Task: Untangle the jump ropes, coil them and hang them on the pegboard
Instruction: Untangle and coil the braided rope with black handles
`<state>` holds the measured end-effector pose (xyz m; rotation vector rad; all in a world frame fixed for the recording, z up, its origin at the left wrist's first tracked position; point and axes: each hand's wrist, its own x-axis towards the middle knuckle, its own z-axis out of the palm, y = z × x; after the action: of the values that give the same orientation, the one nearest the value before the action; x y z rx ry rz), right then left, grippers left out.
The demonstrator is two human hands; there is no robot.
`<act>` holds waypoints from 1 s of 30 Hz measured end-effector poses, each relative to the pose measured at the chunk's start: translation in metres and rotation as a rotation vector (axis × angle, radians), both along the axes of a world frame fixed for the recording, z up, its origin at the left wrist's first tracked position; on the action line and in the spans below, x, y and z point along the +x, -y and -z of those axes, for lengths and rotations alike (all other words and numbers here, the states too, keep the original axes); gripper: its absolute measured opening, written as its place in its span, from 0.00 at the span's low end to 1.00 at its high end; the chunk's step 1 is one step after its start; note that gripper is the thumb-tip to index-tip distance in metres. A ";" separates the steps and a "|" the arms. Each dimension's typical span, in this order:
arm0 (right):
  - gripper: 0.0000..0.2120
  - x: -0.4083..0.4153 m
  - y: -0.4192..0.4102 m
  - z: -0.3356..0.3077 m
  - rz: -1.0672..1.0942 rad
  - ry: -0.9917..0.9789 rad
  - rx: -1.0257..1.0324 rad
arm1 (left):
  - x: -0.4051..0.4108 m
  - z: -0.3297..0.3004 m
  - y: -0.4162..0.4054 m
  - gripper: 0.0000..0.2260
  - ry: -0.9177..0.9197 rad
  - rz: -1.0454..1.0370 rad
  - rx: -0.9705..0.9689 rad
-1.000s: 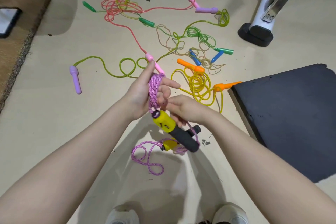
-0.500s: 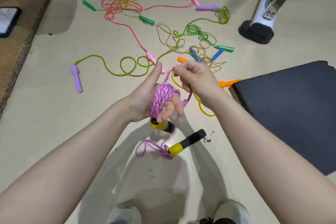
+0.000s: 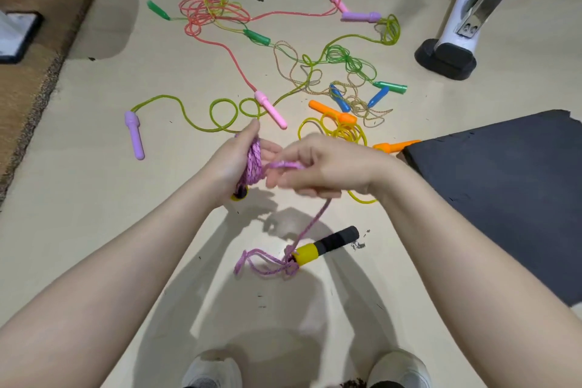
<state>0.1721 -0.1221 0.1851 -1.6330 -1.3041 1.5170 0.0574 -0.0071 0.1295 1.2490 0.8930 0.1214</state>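
Observation:
A pink-purple braided jump rope (image 3: 252,164) is wound in a coil around my left hand (image 3: 234,164), which holds it with one yellow handle end (image 3: 238,194) poking out below. My right hand (image 3: 318,167) pinches the free strand beside the coil. From it the rope drops to the floor, where the other yellow and black handle (image 3: 324,245) lies with a small loose loop (image 3: 261,263). Beyond my hands, several tangled ropes (image 3: 315,66) in green, red, yellow and tan sprawl over the floor. No pegboard is in view.
A dark mat (image 3: 510,192) lies at the right. A white machine leg on a black foot (image 3: 447,55) stands at the upper right. Brown carpet (image 3: 34,50) borders the left side. My two shoes (image 3: 214,368) show at the bottom.
My right hand has swung down and round the coil, laying on another turn. The slack on the floor has shortened, and the loose handle has slid slightly.

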 end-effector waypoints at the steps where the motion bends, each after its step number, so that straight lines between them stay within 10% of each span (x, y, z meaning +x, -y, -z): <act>1: 0.05 0.003 -0.002 -0.001 0.104 0.020 0.067 | 0.000 -0.006 0.003 0.31 -0.036 0.122 0.075; 8: 0.09 0.020 -0.003 0.037 0.579 -0.027 0.268 | 0.006 -0.027 0.006 0.38 0.361 0.754 -0.354; 14: 0.11 0.004 0.015 0.068 0.256 -0.003 -0.118 | 0.003 -0.023 -0.012 0.24 0.696 0.231 -0.547; 17: 0.06 0.001 0.020 0.056 -0.045 0.127 -0.260 | -0.001 -0.011 -0.024 0.35 0.600 -0.075 -0.502; 22: 0.08 -0.005 0.010 0.007 -0.262 0.058 -0.155 | -0.015 0.018 -0.031 0.10 0.255 -0.154 -0.210; 30: 0.12 0.006 -0.009 -0.007 0.633 -0.150 0.417 | -0.009 0.005 0.006 0.33 0.142 0.273 -0.307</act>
<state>0.1782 -0.1130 0.1921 -1.4336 -0.8303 0.8935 0.0480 -0.0128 0.1249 1.0485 0.5865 -0.1391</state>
